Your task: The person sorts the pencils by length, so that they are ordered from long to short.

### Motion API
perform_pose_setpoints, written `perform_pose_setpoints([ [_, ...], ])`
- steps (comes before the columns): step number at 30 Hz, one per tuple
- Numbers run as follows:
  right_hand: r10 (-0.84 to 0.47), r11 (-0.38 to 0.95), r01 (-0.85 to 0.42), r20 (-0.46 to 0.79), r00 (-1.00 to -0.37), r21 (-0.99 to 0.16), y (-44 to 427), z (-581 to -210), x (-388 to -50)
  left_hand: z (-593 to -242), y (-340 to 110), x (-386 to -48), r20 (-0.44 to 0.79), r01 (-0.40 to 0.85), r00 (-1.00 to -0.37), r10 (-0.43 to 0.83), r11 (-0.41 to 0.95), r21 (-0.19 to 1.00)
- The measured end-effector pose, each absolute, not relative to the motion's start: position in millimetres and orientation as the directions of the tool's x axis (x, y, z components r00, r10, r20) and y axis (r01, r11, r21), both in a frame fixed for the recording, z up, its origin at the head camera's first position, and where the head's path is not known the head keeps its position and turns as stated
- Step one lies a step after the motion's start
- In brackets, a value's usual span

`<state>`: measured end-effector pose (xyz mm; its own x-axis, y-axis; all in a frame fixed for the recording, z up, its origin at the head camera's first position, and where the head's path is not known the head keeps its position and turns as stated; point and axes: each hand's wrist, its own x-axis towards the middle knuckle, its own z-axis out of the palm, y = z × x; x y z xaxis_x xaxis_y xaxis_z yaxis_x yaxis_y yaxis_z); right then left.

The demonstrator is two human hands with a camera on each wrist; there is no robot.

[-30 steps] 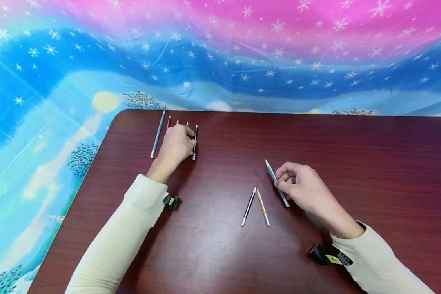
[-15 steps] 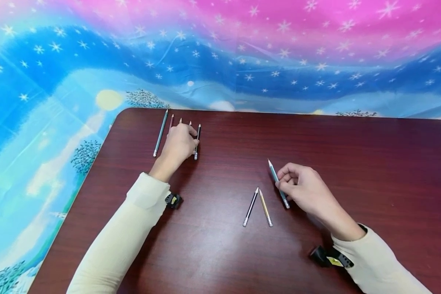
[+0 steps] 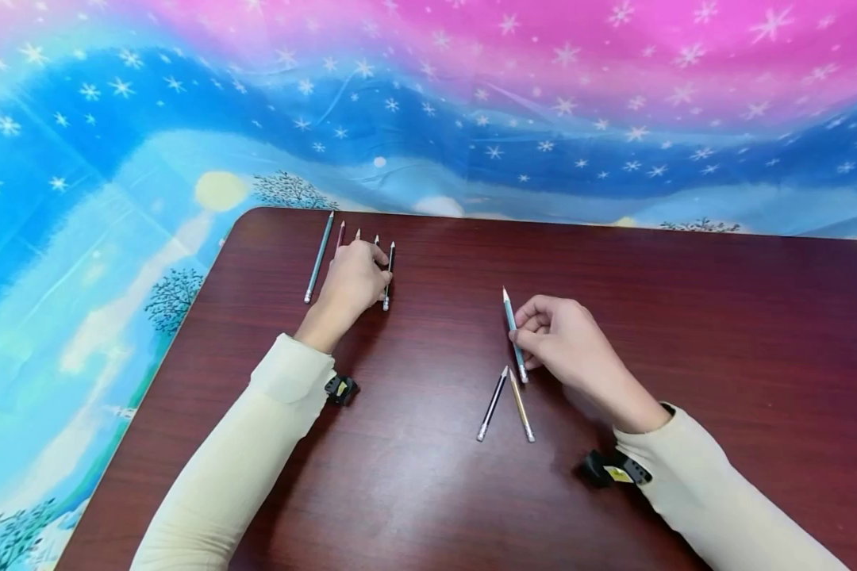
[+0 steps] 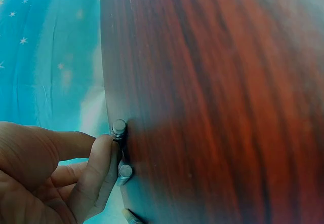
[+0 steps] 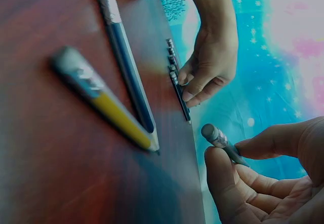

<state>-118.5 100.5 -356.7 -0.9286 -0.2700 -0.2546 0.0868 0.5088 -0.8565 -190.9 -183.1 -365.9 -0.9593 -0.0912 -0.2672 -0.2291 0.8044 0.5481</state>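
Observation:
My left hand (image 3: 352, 277) lies over a row of pencils at the table's far left. Its thumb and index finger pinch the black pencil (image 3: 391, 258) at the row's right end. Off the table, my right hand (image 3: 567, 337) holds a light-blue pencil (image 3: 510, 309) between thumb and fingers, its sharp tip pointing away and its eraser end (image 5: 208, 131) toward the wrist camera. Just below that pencil lie a dark pencil (image 3: 493, 403) and a yellow pencil (image 3: 522, 406), tips almost meeting. The left hand partly hides the row's middle pencils.
A teal pencil (image 3: 319, 258) lies leftmost in the row, beside a dark red pencil (image 3: 341, 235). The dark brown wooden table (image 3: 428, 492) has a rounded far-left corner. Behind it hangs a snowflake-patterned cloth (image 3: 428, 127).
My right hand has moved left and away from me with the light-blue pencil, closer to the two loose pencils. The left hand stays at the row; the head view has shifted slightly.

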Motion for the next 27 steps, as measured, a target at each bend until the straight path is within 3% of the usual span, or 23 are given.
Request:
perform_pose_setpoints([
  [10, -0.266, 0.496, 0.132, -0.295, -0.918, -0.858, 66.4, -352.8, -151.5, -366.6, -182.0, -190.7, -0.250, -0.222, -0.964, -0.094, 0.804, 0.552],
  [27, -0.227, 0.360, 0.269, -0.364, -0.903, -0.893, 14.2, -368.3, -195.0, -367.5, -179.8, -192.0, -0.250, -0.219, -0.964, -0.093, 0.812, 0.542],
])
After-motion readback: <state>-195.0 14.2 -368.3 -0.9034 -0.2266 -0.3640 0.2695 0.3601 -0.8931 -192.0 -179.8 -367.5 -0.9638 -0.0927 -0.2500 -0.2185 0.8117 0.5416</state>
